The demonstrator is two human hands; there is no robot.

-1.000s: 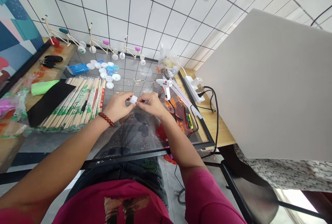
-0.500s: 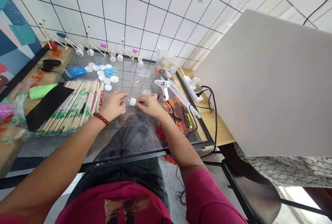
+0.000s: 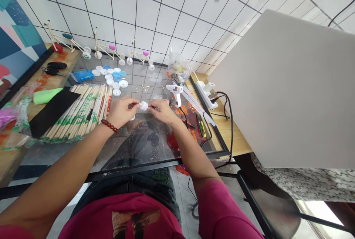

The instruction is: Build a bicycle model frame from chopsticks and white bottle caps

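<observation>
Between my two hands, just above the glass tabletop (image 3: 130, 154), is a small white piece that looks like a bottle cap (image 3: 143, 106). My left hand (image 3: 123, 111), with a beaded bracelet on its wrist, pinches its left side between thumb and forefinger. On the other side, the fingertips of my right hand (image 3: 161, 110) are closed on its right edge. Part of another white cap (image 3: 132, 118) shows on the glass below my left hand. Farther back lies a cluster of white and blue bottle caps (image 3: 116, 92).
A white glue gun (image 3: 175, 93) stands right of my hands, near clear glue sticks (image 3: 196, 104) and a green-yellow cutter (image 3: 202, 127). Packed chopsticks (image 3: 80, 115) lie left. Small stick tricycles (image 3: 141, 58) line the wall. A power strip (image 3: 206, 95) sits at right.
My left hand has moved right and closed its fingertips on the white cap. The cap has turned and shifted slightly up and right between the hands.
</observation>
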